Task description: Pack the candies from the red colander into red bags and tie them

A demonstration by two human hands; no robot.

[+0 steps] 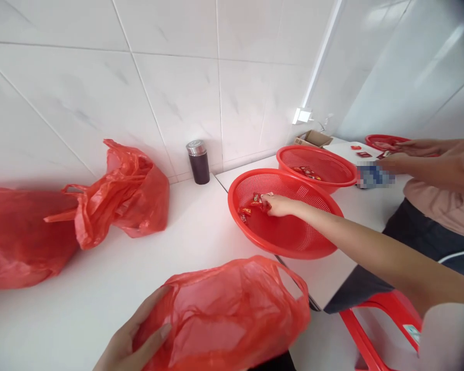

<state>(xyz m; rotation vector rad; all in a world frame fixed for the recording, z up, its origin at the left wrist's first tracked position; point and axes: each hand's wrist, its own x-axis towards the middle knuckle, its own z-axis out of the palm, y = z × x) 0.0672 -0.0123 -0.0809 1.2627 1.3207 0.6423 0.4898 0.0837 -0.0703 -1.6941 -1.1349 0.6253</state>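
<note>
My left hand [147, 330] grips the edge of a thin red plastic bag [224, 314], its thumb on the outside. The bag's mouth gapes and one handle loop hangs to the right. My right arm reaches into a red mesh-sided plastic basket [294, 247]. There, my right hand [278, 205] has its fingers closed on small red packets [266, 207] by the left wall. More printed red packets [245, 212] lie just left of the fingers. How many packets are in my fingers is hidden.
Two full red bags [139, 201] [23, 237] stand at left. A dark flask [199, 162] is by the tiled wall. Behind my basket is a second red basket [317, 180] with packets. A co-worker's hands [402, 154] are at right, near a third basket. A red stool [390, 309] stands below.
</note>
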